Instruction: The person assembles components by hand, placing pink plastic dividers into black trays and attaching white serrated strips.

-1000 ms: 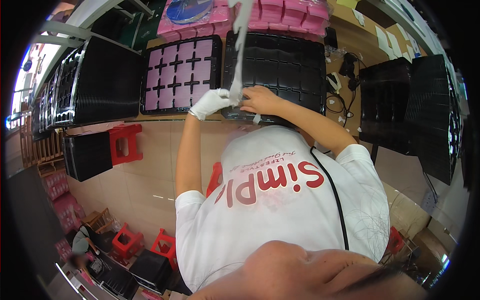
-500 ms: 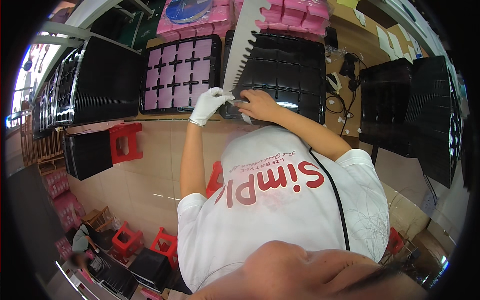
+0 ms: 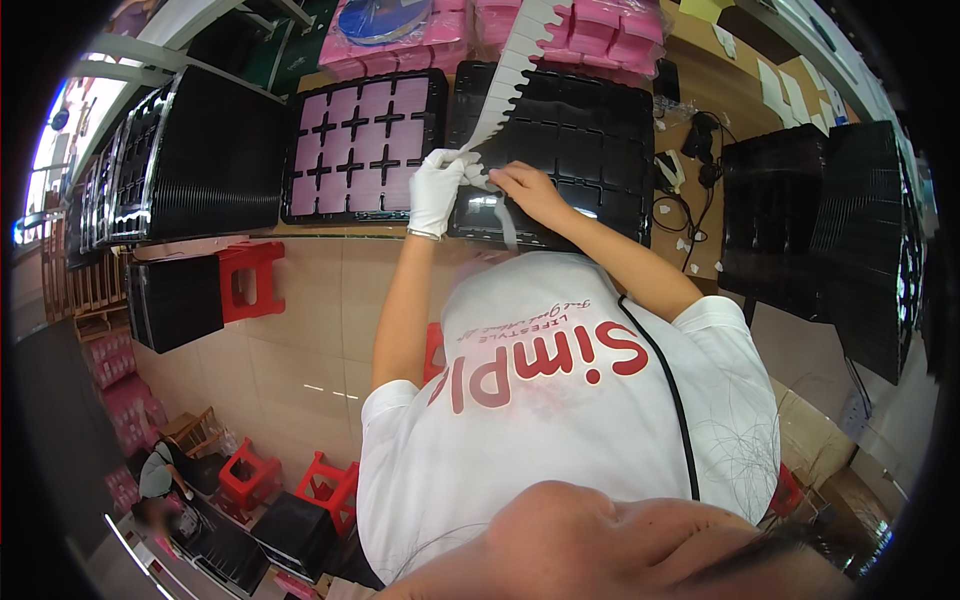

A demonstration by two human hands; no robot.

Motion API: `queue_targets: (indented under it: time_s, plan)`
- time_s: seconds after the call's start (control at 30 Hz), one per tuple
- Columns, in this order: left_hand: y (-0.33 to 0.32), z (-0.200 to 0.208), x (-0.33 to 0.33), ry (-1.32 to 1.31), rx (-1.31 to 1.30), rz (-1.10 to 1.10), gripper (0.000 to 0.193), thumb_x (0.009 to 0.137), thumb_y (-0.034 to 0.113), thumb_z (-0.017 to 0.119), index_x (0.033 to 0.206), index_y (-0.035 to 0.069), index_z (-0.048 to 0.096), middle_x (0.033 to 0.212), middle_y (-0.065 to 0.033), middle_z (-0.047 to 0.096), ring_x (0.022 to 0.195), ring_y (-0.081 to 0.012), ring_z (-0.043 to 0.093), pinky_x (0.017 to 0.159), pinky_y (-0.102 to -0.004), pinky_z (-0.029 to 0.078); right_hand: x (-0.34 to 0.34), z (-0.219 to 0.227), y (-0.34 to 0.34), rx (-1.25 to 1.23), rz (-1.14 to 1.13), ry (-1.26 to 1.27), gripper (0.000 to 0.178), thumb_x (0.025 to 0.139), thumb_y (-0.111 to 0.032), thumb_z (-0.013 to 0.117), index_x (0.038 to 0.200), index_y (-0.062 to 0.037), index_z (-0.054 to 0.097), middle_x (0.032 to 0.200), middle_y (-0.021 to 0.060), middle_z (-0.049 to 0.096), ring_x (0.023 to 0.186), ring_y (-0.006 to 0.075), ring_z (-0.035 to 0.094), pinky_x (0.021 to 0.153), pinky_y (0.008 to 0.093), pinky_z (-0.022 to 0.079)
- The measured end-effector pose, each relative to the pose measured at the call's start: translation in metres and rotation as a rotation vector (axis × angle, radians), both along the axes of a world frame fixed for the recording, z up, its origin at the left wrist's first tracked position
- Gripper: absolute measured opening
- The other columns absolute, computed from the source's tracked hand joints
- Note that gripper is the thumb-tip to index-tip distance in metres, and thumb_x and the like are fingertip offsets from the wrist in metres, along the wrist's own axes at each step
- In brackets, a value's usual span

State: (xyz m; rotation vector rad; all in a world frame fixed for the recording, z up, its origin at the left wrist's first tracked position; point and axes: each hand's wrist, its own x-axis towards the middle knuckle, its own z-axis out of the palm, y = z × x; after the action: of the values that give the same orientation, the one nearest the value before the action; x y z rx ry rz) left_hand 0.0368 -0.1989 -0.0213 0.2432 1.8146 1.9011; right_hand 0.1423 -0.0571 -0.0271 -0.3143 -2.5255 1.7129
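Observation:
A long white strip with a toothed edge slants down from the top of the picture over a black compartment tray. My left hand, in a white glove, pinches its lower end. Beside it, my right hand is bare, with thumb and fingers closed at a crumpled whitish piece between the two hands. A thin translucent tail dangles below them over the tray's near edge. Exactly how the fingers grip the piece is too small to tell. Left of my hands lies another black tray with pink pieces in its compartments.
Pink wrapped bundles line the back, a blue roll on top. Black tray stacks stand left and right. Cables and paper scraps lie on the brown bench. Red stools and a seated person are lower left.
My left hand has shifted right and turned more upright. The strip's upper part has swung right. More of the thin tail hangs below my hands, and my right hand has moved slightly right.

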Motion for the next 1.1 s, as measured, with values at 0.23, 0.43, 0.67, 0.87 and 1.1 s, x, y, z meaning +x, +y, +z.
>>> queue_targets:
  time_s: [0.23, 0.43, 0.67, 0.87, 1.1]
  plan:
    - [-0.002, 0.02, 0.009, 0.004, -0.118, 0.054, 0.014, 0.089, 0.01, 0.058, 0.098, 0.003, 0.064, 0.086, -0.0047, 0.069, 0.064, -0.0057, 0.058, 0.056, -0.0197, 0.045, -0.011, -0.012, 0.001, -0.214, -0.156, -0.005, 0.016, 0.078, -0.016, 0.072, 0.089, -0.0047, 0.069, 0.072, 0.001, 0.062, 0.056, 0.005, 0.046, 0.051, 0.0226, 0.038]
    - [-0.015, 0.013, -0.002, -0.071, -0.092, 0.2, 0.013, 0.088, 0.016, 0.063, 0.092, 0.004, 0.063, 0.077, -0.0028, 0.065, 0.06, -0.0061, 0.056, 0.053, -0.0194, 0.043, -0.018, 0.021, 0.001, 0.052, 0.116, 0.502, 0.009, 0.076, -0.007, 0.071, 0.083, -0.0049, 0.066, 0.086, 0.005, 0.056, 0.071, 0.014, 0.055, 0.057, 0.0253, 0.044]
    - [-0.017, -0.001, -0.016, -0.082, -0.089, 0.266, 0.013, 0.088, 0.015, 0.064, 0.087, 0.002, 0.06, 0.074, -0.0021, 0.063, 0.057, -0.005, 0.053, 0.051, -0.0182, 0.041, -0.147, -0.036, 0.131, 0.307, -0.071, 0.187, 0.012, 0.071, -0.018, 0.07, 0.076, -0.0065, 0.069, 0.077, 0.0108, 0.062, 0.07, 0.0227, 0.063, 0.065, 0.033, 0.05]
    - [-0.022, 0.01, -0.008, -0.111, -0.181, 0.255, 0.014, 0.089, 0.011, 0.061, 0.098, 0.001, 0.062, 0.088, -0.0062, 0.068, 0.06, -0.004, 0.053, 0.054, -0.0173, 0.042, -0.178, -0.025, 0.114, 0.617, -0.074, 0.036, 0.015, 0.068, -0.022, 0.069, 0.074, -0.0082, 0.069, 0.082, 0.0132, 0.066, 0.079, 0.0292, 0.064, 0.07, 0.0401, 0.051]
    - [-0.019, 0.011, -0.013, -0.097, -0.136, 0.221, 0.012, 0.088, 0.011, 0.062, 0.096, 0.002, 0.062, 0.087, -0.0066, 0.07, 0.06, -0.0034, 0.053, 0.053, -0.0169, 0.04, -0.157, -0.005, 0.1, 0.447, -0.089, 0.059, 0.016, 0.067, -0.024, 0.07, 0.077, -0.0113, 0.069, 0.087, 0.0114, 0.067, 0.088, 0.0291, 0.063, 0.078, 0.0411, 0.051]
